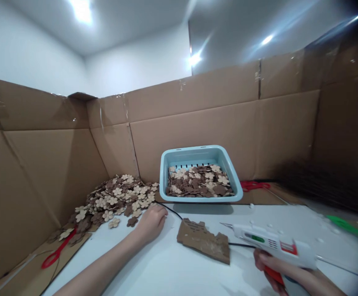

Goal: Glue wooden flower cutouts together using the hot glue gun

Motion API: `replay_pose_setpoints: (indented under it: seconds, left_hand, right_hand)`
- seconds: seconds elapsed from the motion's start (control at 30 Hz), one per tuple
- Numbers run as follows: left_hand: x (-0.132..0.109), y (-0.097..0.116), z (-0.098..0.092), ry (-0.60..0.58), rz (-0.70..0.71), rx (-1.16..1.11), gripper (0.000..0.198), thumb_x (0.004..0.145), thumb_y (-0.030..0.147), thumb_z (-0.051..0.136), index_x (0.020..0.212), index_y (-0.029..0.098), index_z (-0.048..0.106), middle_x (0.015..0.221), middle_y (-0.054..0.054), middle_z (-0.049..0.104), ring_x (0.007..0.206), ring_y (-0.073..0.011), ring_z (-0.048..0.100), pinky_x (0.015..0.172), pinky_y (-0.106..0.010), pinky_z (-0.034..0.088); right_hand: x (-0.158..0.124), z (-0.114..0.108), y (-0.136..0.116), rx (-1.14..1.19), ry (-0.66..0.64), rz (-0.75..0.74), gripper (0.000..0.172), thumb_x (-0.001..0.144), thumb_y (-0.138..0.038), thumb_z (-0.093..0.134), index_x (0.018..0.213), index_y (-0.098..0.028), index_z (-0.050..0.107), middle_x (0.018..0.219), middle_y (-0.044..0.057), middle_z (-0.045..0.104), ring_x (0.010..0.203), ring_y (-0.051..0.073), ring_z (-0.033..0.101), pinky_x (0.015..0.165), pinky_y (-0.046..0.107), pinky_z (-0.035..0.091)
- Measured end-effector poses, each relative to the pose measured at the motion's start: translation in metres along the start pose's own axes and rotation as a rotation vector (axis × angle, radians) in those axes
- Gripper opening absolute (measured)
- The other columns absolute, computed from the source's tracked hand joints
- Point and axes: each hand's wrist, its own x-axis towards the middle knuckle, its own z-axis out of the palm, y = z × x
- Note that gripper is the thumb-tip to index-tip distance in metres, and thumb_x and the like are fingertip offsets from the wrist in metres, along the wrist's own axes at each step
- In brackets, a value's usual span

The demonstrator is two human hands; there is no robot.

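My right hand [277, 267] is wrapped round the handle of a white glue gun [268, 240] with a red trigger, its thin metal nozzle pointing left above the white table [154, 271]. Curled closed, my left hand [152, 222] rests on the table beside a heap of flower-shaped pieces [123, 195] in brown and cream. Whatever its fingers may hold is hidden. Between my hands lies a torn piece of cardboard [203, 242] with whitish smears, and a black cord passes beneath it.
A light blue basket [237, 193] behind my hands holds many more flower pieces. Red scissors [54, 257] lie at the left, and another red-handled item [254, 186] lies behind the basket's right. Something green [343, 224] is at the right. Cardboard walls [194, 119] surround the table.
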Motion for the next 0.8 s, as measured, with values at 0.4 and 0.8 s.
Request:
replay_pose_setpoints:
  seconds: [0.4, 0.8]
  left_hand:
    - [-0.022, -0.076, -0.021, -0.079, -0.25, 0.095, 0.026, 0.085, 0.017, 0.046, 0.097, 0.017, 0.069, 0.1, -0.01, 0.069, 0.094, -0.024, 0.063, 0.085, -0.034, 0.044]
    - [-0.036, 0.122, -0.02, -0.253, 0.116, -0.383, 0.031, 0.081, 0.033, 0.058, 0.109, 0.022, 0.062, 0.106, -0.009, 0.064, 0.092, -0.0229, 0.06, 0.077, -0.03, 0.047]
  right_hand:
    - [0.001, 0.0, 0.001, -0.01, -0.034, 0.021, 0.035, 0.071, -0.05, 0.065, 0.061, -0.016, 0.061, 0.043, -0.001, 0.056, 0.038, 0.008, 0.047, 0.041, 0.018, 0.034]
    - [-0.002, 0.0, 0.001, -0.023, 0.056, 0.028, 0.027, 0.069, -0.044, 0.066, 0.065, -0.017, 0.065, 0.058, 0.001, 0.061, 0.053, 0.014, 0.053, 0.051, 0.023, 0.039]
